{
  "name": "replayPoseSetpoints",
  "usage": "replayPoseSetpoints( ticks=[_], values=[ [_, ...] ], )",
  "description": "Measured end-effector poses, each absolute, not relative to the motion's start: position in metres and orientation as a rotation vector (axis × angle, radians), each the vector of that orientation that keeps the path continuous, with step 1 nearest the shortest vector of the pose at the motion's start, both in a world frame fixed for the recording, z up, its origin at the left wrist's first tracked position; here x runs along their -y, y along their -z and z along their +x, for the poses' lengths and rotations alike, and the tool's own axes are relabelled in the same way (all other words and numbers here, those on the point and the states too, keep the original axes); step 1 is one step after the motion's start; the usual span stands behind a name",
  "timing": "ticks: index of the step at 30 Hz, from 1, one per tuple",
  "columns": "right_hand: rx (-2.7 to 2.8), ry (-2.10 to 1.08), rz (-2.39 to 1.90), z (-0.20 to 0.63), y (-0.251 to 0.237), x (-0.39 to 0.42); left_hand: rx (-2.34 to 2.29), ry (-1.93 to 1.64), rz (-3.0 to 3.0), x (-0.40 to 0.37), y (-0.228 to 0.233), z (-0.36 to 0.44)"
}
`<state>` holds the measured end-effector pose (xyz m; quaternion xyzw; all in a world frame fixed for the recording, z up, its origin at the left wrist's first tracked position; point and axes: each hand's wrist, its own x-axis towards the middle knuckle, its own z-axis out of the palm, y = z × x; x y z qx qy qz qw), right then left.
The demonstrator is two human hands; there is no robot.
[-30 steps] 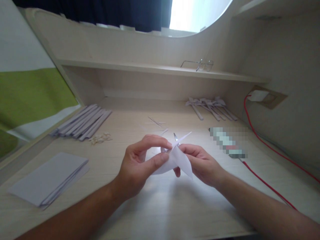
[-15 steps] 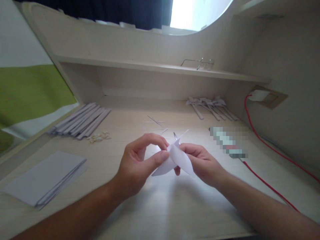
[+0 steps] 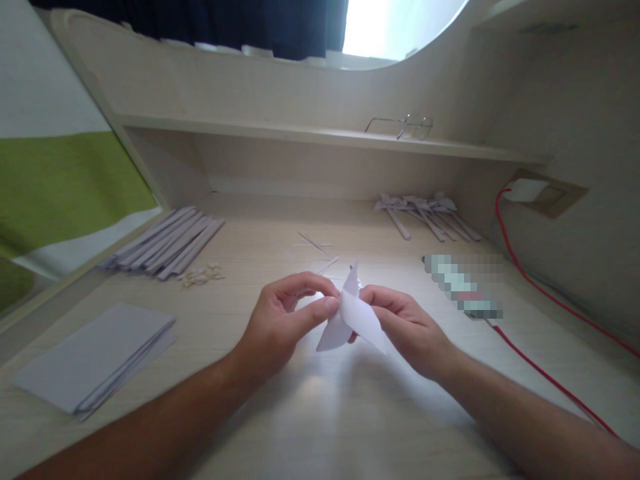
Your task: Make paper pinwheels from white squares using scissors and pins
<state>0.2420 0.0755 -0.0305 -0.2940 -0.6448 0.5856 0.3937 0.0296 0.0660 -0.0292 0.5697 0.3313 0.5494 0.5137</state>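
Observation:
A white paper pinwheel (image 3: pixel 361 319) with curled blades is held between my two hands, above the middle of the desk. My left hand (image 3: pixel 295 313) pinches it near the centre with thumb and index finger. On the other side, my right hand (image 3: pixel 405 319) grips it from behind, the fingertips partly hidden by the paper. A small metal tip (image 3: pixel 353 269) shows just behind the blades; what it belongs to is hidden. Thin paper strips and sticks (image 3: pixel 313 241) lie on the desk beyond my hands.
Rolled paper sticks (image 3: pixel 165 243) lie at the left, beside a small heap of pale bits (image 3: pixel 201 275). Folded paper sheets (image 3: pixel 95 357) are at the near left. Several pinwheels on sticks (image 3: pixel 425 215) rest back right, behind a blurred power strip (image 3: pixel 460 287) with a red cord (image 3: pixel 550 383).
The pinwheel has turned a little in my hands, one blade now pointing more upright. My left hand has shifted slightly right, and the whole view has moved slightly.

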Motion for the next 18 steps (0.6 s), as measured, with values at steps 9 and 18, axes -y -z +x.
replayPoseSetpoints(
  ticks=[9,18],
  values=[
    [1.634,-1.447,-0.724,0.242,0.030,-0.076,-0.935,-1.221,1.440,-0.063,0.023,0.035],
    [1.875,-0.819,-0.946,0.238,0.024,-0.064,-1.092,-1.173,1.568,-0.070,0.027,0.036]
  ],
)
